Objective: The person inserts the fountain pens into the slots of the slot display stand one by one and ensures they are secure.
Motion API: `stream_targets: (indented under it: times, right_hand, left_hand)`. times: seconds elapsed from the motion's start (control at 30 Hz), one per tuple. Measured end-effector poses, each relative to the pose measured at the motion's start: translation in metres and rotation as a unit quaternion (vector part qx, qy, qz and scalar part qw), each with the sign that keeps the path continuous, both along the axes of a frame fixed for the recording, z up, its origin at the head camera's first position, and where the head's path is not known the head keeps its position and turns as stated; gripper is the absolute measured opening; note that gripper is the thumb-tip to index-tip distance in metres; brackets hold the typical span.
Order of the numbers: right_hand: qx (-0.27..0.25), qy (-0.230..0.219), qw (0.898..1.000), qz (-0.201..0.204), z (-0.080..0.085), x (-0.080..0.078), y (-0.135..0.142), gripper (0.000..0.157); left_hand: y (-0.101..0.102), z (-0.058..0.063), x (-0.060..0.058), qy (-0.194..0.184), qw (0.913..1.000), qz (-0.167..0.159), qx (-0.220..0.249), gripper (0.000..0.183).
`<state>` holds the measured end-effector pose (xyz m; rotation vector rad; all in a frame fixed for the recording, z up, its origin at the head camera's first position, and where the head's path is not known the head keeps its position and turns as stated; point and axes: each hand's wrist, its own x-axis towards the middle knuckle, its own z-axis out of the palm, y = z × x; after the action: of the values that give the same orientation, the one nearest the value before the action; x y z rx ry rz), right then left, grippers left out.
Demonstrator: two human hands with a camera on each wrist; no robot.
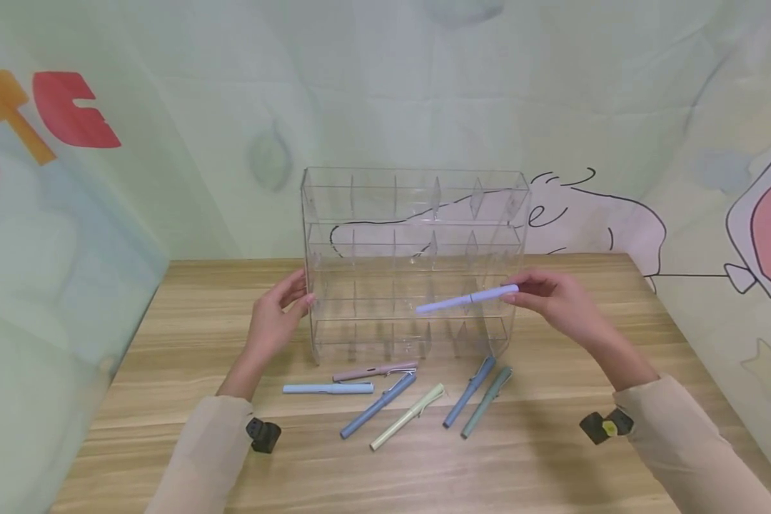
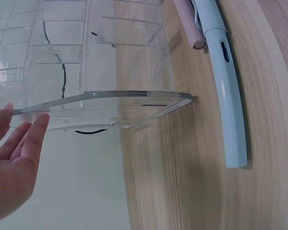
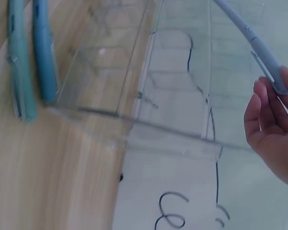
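Observation:
A clear acrylic display rack (image 1: pixel 414 235) with rows of divided compartments stands upright at the table's back. My left hand (image 1: pixel 276 318) holds its left side, thumb at the front edge and fingers along the outer face of the side panel (image 2: pixel 101 95). My right hand (image 1: pixel 555 300) pinches a lavender pen (image 1: pixel 465 299) by its clip end, in front of the rack's lower right compartments. The right wrist view shows the pen's cap and clip (image 3: pixel 271 72) between thumb and fingers. The compartments hold no pens.
Several pens lie before the rack: a mauve one (image 1: pixel 366 372), a light blue one (image 1: pixel 328 389), a blue one (image 1: pixel 378 406), a pale green one (image 1: pixel 406 418), another blue one (image 1: pixel 469 392) and a dark green one (image 1: pixel 486 402). A printed cloth backdrop (image 1: pixel 225 128) rises behind the wooden table (image 1: pixel 186 335).

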<state>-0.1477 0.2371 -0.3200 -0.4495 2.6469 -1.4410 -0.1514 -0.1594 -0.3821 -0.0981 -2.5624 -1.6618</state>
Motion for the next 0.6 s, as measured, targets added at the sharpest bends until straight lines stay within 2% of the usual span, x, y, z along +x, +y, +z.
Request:
stream_targets:
  times: [0.2,0.33,0.6]
  right_hand:
    - [-0.032,-0.007,0.999,0.0,0.005,-0.009,-0.034,0.019]
    - [-0.03,-0.005,1.0,0.002,0.004,-0.014,-0.055,0.016]
    - [-0.044,0.025,0.999,0.012,-0.004,-0.019,-0.092,0.014]
  left_hand:
    - [0.0,0.001,0.001,0.002,1.0,0.0,0.003,0.047]
    - [0.0,0.0,0.0,-0.004,1.0,0.002,0.004,0.048]
    - [0.0,0.0,0.0,-0.004,1.0,0.001,0.008,0.048]
